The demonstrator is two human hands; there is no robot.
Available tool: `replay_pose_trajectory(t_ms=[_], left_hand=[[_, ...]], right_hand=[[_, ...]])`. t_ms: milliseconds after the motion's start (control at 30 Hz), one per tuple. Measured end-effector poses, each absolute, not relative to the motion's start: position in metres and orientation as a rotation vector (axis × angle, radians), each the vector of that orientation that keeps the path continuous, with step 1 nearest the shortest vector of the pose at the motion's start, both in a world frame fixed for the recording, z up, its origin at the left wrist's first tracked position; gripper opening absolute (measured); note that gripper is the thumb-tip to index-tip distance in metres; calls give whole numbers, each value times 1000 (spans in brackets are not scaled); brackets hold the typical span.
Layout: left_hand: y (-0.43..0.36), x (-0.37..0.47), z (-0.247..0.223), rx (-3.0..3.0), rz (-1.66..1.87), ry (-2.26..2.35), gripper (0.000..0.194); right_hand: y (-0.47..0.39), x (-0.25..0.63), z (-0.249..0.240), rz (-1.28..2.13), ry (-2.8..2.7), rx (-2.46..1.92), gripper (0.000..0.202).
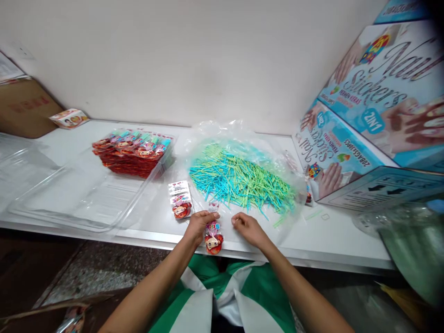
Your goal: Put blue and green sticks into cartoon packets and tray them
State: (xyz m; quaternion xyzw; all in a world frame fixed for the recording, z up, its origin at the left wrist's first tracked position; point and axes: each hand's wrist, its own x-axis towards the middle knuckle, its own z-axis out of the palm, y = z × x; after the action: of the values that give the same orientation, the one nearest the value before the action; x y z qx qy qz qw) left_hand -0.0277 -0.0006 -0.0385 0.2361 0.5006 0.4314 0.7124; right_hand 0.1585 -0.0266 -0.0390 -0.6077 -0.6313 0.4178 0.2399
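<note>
My left hand [199, 225] pinches a small printed card [214, 243] at the table's front edge. The card is shaped like a red-haired cartoon head at its lower end, with colourful lettering above. To its right, my right hand [250, 228] is apart from the card, thumb and fingertips pressed together; whatever they hold, if anything, is too small to make out. A short stack of similar cards [181, 210] lies left of my left hand. Beyond both hands, thin blue and green plastic sticks [239, 178] are heaped on a clear plastic bag [222, 132].
Left of the heap, a clear plastic tray [100, 225] stands by a thick pile of red-haired cards with sticks [130, 155]. Nail sticker boxes [350, 152] are stacked at the right. A cardboard box [26, 106] sits far left, and a white wall [173, 60] rises behind.
</note>
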Motion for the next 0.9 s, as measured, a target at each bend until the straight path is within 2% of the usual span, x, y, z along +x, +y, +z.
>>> replay_pose_trajectory(t_ms=[133, 200, 467, 667, 900], left_hand=[[6, -31, -49, 524, 956, 1051, 24], [8, -34, -55, 528, 954, 1036, 25], [8, -39, -67, 514, 958, 1004, 25], [6, -41, -66, 505, 957, 989, 29], [6, -42, -71, 496, 976, 986, 29]], right_hand=[[14, 168, -30, 466, -2210, -2128, 36], [33, 166, -27, 385, -2292, -2215, 36], [72, 159, -24, 453, -2575, -2242, 26], [75, 168, -24, 485, -2583, -2287, 17], [73, 202, -20, 588, -2321, -2147, 30]])
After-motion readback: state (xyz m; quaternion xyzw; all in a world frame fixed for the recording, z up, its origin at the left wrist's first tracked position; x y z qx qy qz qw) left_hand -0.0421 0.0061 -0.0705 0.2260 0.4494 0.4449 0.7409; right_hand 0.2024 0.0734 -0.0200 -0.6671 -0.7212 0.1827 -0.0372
